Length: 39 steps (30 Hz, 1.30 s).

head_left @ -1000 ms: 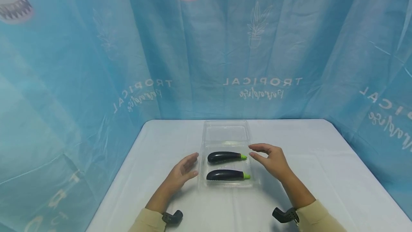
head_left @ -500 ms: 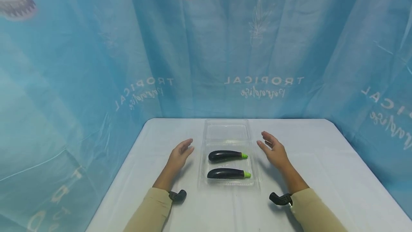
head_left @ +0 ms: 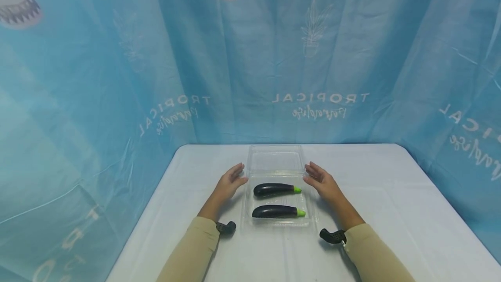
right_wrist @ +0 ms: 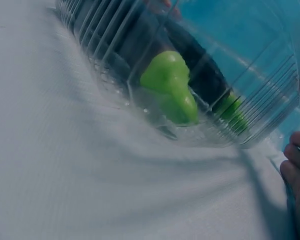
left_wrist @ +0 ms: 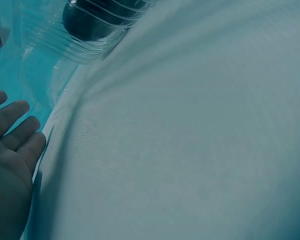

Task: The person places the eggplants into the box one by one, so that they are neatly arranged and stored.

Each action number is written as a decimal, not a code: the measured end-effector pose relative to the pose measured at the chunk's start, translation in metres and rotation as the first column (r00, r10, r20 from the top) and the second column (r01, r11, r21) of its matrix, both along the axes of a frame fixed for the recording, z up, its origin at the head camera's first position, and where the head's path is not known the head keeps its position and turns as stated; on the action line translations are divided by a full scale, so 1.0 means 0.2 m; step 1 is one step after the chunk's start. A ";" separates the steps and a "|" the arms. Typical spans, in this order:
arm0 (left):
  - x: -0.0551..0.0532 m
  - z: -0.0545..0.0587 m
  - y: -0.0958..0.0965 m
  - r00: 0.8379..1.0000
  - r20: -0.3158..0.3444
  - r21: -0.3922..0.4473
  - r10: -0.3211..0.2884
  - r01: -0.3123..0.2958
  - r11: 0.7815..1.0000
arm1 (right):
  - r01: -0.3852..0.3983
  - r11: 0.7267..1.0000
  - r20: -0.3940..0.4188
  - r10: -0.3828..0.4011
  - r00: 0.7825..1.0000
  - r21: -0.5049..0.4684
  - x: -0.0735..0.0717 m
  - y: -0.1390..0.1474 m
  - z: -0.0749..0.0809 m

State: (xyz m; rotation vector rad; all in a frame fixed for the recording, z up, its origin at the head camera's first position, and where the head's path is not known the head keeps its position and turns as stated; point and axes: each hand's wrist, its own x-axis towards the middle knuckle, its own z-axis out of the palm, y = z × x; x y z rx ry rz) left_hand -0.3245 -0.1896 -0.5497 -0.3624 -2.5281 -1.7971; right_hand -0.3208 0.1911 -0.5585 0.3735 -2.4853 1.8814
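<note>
A clear plastic clamshell container (head_left: 250, 203) lies on the table with its lid (head_left: 275, 160) folded back toward the far edge. Two dark eggplants with bright green stems lie inside it, one far eggplant (head_left: 274, 189) and one near eggplant (head_left: 275, 211), stems to the right. At the container's left side, close to the hinge, is my left hand (head_left: 230, 182), fingers relaxed and holding nothing. My right hand (head_left: 322, 182) is on the opposite side with its fingers loosely extended. Whether either hand touches the plastic cannot be told. The right wrist view shows a green stem (right_wrist: 170, 85) through the ribbed wall.
A white cloth covers the table (head_left: 360, 173). Behind and beside it hangs a blue curtain (head_left: 250, 64) with printed lettering. Black wrist mounts (head_left: 333, 236) sit at both sleeve cuffs.
Both hands moved outward and away from the container, toward its far end, then came back inward to its sides near the hinge. The container and eggplants look unmoved.
</note>
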 end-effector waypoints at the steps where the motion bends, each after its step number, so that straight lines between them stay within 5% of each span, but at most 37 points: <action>1: 0.00 0.00 0.00 1.000 -0.001 0.005 -0.011 0.011 1.000 | -0.008 1.000 0.000 0.008 1.000 0.003 0.00 0.00 0.00; 12: 0.01 -0.02 0.01 0.999 0.031 0.071 -0.042 0.040 0.997 | -0.058 0.997 -0.033 0.056 0.998 -0.048 0.01 0.05 -0.04; 21: 0.01 -0.03 0.01 0.998 -0.020 0.092 -0.063 0.065 0.994 | -0.077 0.993 -0.079 0.070 0.994 -0.086 0.03 0.05 -0.02; 39: 0.05 -0.01 0.01 0.995 -0.082 0.208 -0.052 0.068 0.976 | 0.013 0.987 -0.104 -0.030 0.994 -0.160 0.05 0.01 0.00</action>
